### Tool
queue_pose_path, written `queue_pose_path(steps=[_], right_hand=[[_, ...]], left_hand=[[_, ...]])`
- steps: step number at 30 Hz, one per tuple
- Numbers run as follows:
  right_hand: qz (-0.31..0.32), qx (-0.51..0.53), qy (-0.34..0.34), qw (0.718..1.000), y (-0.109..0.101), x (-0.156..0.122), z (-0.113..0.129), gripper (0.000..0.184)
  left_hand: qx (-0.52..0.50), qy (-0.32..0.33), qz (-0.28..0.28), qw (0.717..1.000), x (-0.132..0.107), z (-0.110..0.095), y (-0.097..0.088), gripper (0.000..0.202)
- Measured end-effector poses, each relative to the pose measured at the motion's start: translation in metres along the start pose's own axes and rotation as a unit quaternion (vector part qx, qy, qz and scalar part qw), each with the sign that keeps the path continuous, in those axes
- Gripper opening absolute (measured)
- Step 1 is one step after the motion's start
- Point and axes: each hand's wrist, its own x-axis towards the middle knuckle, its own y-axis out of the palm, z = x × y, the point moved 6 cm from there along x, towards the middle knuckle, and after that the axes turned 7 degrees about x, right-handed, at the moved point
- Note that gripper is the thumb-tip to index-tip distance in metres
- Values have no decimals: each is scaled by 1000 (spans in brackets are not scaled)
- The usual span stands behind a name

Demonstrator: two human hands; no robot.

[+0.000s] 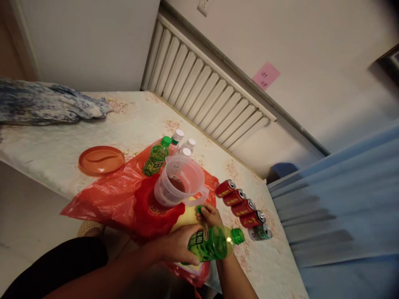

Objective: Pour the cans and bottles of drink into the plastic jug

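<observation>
"What does the left hand (179, 245) have?"

"It's wrapped around a green bottle (215, 244), fingers closed on the label end."

"How does the bottle look?"

"See-through, bright green plastic, paler and yellowish toward the shoulder. The neck is ribbed, darker green and bare at the mouth. Its label (198, 245) is green with pale characters and a small reddish badge. I can't tell how full it is."

"Upright?"

"No, tilted well over, mouth toward the right of the view, in front of the right forearm (232, 274). It's held up near the edge of the worktop (140, 112), on the near side of the pitcher (165, 187)."

"And the right hand (212, 216)?"

"Thumb and fingers pinch a small green cap (199, 209), just below the pitcher's handle."

"What's the pitcher like?"

"Cloudy, colourless plastic, wide-mouthed, some brown liquid (176, 182) inside. It stands on a crumpled red plastic bag (109, 199), with a capped green-tea-style bottle (156, 158) just beside it."
</observation>
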Motion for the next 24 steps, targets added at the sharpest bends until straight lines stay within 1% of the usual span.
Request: queue_pose_path(steps=[3,6,9,11,14,16,18,20,22,24], right_hand=[[-5,-34,23,999,7,9,-9,40],[-8,-74,28,997,10,14,-12,38],[-9,-125,22,992,10,13,-11,33],[-13,-164,3,986,9,12,-7,28],[-28,-217,-47,975,6,8,2,19],[-47,-242,-79,966,3,5,9,17],[-65,-251,-103,960,0,2,18,20],[-66,-242,-124,960,-1,-2,28,25],[-50,-224,-136,964,0,-5,39,31],[-28,-188,-149,971,3,-9,52,35]], left_hand=[[14,1,4,1000,0,0,0,66],[28,-10,4,1000,-2,0,-1,65],[28,-13,4,999,-3,-1,-2,66],[32,-16,4,999,-4,-2,-2,68],[31,-22,4,999,-6,-4,-4,67],[21,-24,10,999,-7,-6,-5,66],[10,-20,14,1000,-8,-7,-5,66],[5,-14,15,1000,-10,-7,-6,71],[9,-17,15,1000,-12,-6,-6,78],[20,-23,21,999,-13,-4,-7,80]])
